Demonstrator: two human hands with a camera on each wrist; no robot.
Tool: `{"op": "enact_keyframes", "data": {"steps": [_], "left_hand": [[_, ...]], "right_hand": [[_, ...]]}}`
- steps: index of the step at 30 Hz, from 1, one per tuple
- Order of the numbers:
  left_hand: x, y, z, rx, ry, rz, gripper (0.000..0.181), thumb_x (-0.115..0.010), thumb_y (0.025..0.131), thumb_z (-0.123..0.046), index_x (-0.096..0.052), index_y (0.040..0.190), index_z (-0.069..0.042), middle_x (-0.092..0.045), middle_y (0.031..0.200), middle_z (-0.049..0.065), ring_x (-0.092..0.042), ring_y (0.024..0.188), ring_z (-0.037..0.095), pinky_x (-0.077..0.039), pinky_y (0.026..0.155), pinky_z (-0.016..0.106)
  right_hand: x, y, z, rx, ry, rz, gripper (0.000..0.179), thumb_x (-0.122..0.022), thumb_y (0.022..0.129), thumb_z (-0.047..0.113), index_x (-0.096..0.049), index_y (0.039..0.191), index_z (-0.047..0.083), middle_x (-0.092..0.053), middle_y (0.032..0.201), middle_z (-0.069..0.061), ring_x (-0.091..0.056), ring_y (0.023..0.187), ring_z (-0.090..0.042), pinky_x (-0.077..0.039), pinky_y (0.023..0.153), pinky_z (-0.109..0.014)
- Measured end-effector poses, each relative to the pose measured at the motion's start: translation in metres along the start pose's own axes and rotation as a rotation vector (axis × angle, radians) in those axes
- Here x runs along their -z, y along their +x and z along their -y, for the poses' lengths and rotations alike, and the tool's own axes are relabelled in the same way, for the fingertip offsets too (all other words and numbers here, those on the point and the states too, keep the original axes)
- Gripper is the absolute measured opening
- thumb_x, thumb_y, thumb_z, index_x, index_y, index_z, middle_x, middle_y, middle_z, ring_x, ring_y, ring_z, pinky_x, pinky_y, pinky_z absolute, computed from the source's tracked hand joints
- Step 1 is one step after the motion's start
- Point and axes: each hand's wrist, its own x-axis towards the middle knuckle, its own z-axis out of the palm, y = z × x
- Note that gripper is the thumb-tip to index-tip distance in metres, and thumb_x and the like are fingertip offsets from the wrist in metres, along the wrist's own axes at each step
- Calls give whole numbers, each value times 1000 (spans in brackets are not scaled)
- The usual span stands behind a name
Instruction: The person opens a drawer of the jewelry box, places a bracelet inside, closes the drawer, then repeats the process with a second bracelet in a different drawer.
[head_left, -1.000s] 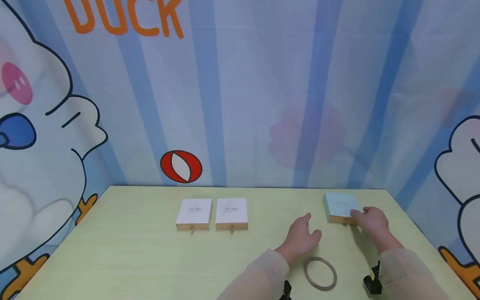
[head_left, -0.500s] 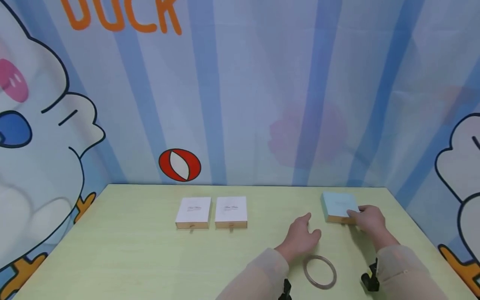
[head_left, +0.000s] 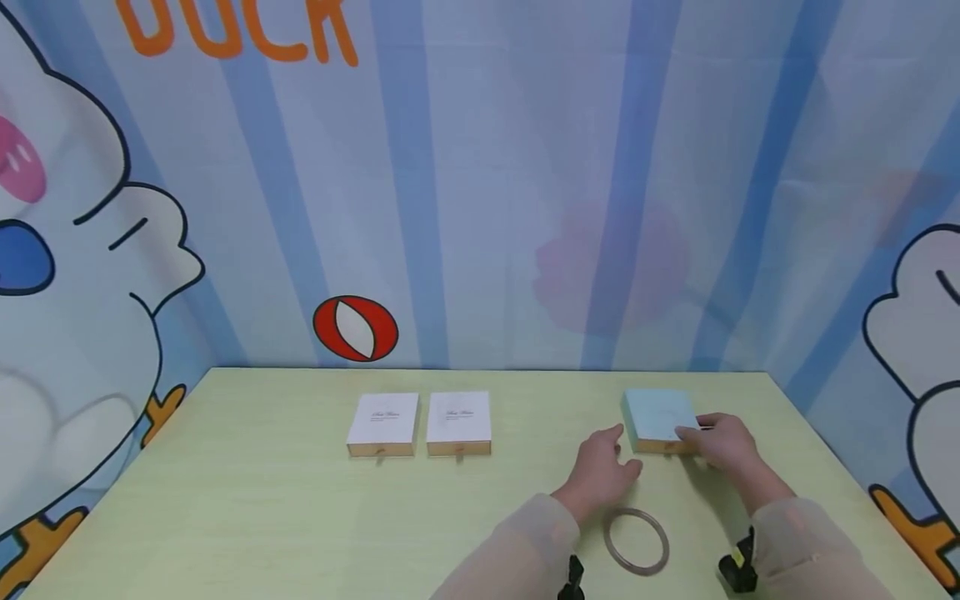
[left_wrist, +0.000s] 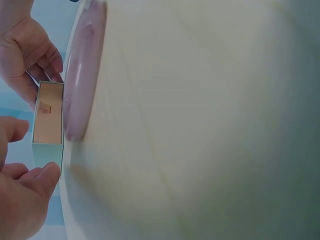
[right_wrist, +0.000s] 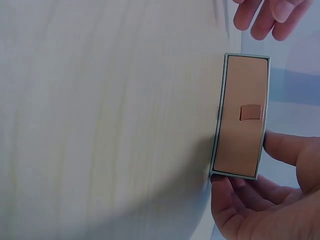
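Observation:
A light blue drawer box with a tan front and a small pull tab lies on the table at the right. My right hand holds its right side, thumb on the top edge and fingers along the side. The right wrist view shows the tan drawer front and the thumb against the box's edge. To the box's left, my left hand has thumb and fingers apart, with nothing between them. A greyish-purple bangle lies flat on the table between the forearms.
Two white drawer boxes, the left one and the right one, lie side by side left of centre. Behind the pale yellow table hangs a blue striped curtain with cartoon figures.
The light blue box has slid left and slightly toward me with my right hand, closing the gap to my left hand. My left hand and the bangle stay nearly in place.

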Motion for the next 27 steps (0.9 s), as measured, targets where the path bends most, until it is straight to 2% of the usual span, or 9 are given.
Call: {"op": "enact_keyframes", "data": {"steps": [10, 17, 19, 27], "left_hand": [[6, 0, 4, -30, 3, -29, 48, -61, 89, -15, -50, 134, 0, -58, 130, 15, -60, 115, 24, -51, 93, 29], [14, -2, 8, -50, 13, -45, 45, -61, 88, -14, -54, 130, 2, -62, 126, 15, -56, 120, 23, -47, 100, 32], [16, -2, 9, -50, 8, -49, 43, -62, 88, -13, -56, 128, 1, -63, 124, 14, -57, 120, 23, -48, 99, 32], [30, -10, 16, -121, 115, -64, 33, -62, 87, -11, -65, 119, -1, -69, 114, 11, -61, 112, 20, -52, 91, 27]], "right_hand": [[-13, -10, 9, 54, 43, 19, 62, -54, 94, 26, -35, 134, -18, -40, 132, -38, -46, 116, -48, -49, 88, -49], [-22, -14, 13, 64, 51, 9, 56, -57, 92, 23, -43, 129, -17, -47, 126, -36, -55, 102, -39, -51, 72, -36], [-23, -15, 14, 73, 43, 15, 56, -57, 93, 23, -43, 129, -17, -48, 126, -36, -55, 101, -38, -51, 71, -35], [-31, -20, 22, 105, 46, 35, 56, -58, 92, 20, -42, 129, -17, -50, 124, -36, -57, 102, -38, -53, 71, -35]]}}
